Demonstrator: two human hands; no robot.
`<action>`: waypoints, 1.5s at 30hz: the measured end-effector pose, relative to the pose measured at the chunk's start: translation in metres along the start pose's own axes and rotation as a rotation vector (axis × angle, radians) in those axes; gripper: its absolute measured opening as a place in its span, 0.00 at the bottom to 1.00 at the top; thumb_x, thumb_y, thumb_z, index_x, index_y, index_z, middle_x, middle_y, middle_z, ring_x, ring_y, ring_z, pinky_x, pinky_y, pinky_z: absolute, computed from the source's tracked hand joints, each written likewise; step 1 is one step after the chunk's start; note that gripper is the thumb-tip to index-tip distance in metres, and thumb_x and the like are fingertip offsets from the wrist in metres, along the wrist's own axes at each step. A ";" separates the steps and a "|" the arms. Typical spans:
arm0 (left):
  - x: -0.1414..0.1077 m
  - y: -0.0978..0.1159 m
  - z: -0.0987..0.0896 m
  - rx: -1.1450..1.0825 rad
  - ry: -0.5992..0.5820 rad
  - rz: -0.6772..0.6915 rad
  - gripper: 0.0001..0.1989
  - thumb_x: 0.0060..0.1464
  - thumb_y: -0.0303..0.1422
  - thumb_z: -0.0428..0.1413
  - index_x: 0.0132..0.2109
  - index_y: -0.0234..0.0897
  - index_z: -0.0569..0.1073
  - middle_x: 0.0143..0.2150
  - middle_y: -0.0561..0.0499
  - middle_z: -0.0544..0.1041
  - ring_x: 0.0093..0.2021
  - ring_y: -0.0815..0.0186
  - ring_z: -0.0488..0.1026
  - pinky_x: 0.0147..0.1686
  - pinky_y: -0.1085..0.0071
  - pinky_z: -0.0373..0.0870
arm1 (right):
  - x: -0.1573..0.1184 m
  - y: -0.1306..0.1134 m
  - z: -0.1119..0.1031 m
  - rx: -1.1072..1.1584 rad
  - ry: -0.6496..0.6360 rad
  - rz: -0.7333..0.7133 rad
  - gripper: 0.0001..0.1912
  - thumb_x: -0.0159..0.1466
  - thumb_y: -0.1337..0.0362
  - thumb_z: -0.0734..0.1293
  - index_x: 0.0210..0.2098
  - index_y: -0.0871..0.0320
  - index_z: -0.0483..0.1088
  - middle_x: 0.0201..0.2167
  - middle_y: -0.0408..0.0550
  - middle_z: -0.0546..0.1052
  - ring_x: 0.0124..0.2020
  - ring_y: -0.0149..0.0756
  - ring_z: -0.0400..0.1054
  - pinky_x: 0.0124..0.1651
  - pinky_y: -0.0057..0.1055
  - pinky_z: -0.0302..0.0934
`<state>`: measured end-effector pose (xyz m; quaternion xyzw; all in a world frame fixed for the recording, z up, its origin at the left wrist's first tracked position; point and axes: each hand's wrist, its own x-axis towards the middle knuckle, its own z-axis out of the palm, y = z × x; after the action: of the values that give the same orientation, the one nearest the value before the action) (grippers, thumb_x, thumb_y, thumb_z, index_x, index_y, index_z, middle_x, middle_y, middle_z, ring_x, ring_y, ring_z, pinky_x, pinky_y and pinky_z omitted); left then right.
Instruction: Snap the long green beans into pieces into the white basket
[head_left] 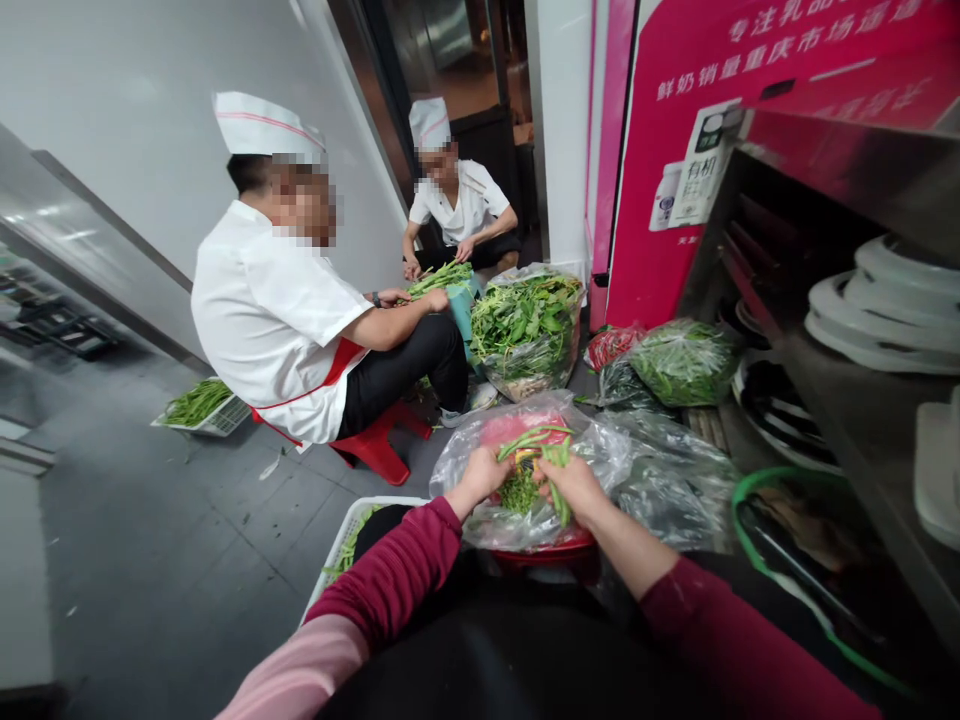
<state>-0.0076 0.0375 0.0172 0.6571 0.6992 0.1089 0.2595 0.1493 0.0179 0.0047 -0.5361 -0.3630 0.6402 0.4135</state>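
My left hand [484, 474] is closed on the ends of a few long green beans [531, 438] that stretch to the right. A bunch of green beans [558, 472] is gripped in my right hand [579, 487], some pointing up and others hanging down. Both hands are over a red stool or tub [540, 558] covered by a clear plastic bag [461, 440]; which it is, I cannot tell. Between my hands lies a heap of short green pieces [519, 492] in the bag. My fingertips are partly hidden by the beans.
Two co-workers in white caps sit ahead, handling green stems. A large bag of leafy greens [525, 320] stands beyond my hands. White baskets [341, 540] are at the left. A green-rimmed basket [739, 490] and metal shelf [840, 400] with plates flank the right.
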 end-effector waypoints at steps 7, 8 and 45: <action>-0.020 0.012 -0.015 -0.110 0.026 0.109 0.23 0.45 0.49 0.52 0.31 0.31 0.75 0.20 0.54 0.68 0.22 0.71 0.61 0.24 0.76 0.55 | 0.019 -0.010 -0.018 0.490 0.066 0.042 0.13 0.47 0.62 0.71 0.22 0.58 0.62 0.13 0.36 0.62 0.12 0.24 0.54 0.16 0.25 0.57; -0.024 0.014 -0.017 -0.078 0.041 0.127 0.23 0.46 0.50 0.51 0.31 0.32 0.75 0.20 0.53 0.68 0.22 0.71 0.61 0.24 0.76 0.54 | 0.018 -0.012 -0.019 0.497 0.050 0.019 0.13 0.47 0.61 0.71 0.22 0.58 0.62 0.13 0.37 0.61 0.12 0.24 0.53 0.15 0.25 0.56; -0.012 0.009 -0.063 -1.101 -0.118 -0.125 0.22 0.45 0.51 0.52 0.34 0.34 0.66 0.16 0.63 0.49 0.13 0.80 0.41 0.13 0.80 0.38 | -0.003 -0.012 -0.022 0.375 -0.840 0.254 0.16 0.53 0.54 0.68 0.26 0.61 0.64 0.15 0.36 0.60 0.12 0.20 0.48 0.15 0.21 0.48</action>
<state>-0.0314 0.0389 0.0775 0.3867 0.5609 0.4057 0.6093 0.1732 0.0197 0.0130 -0.1872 -0.3083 0.9015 0.2390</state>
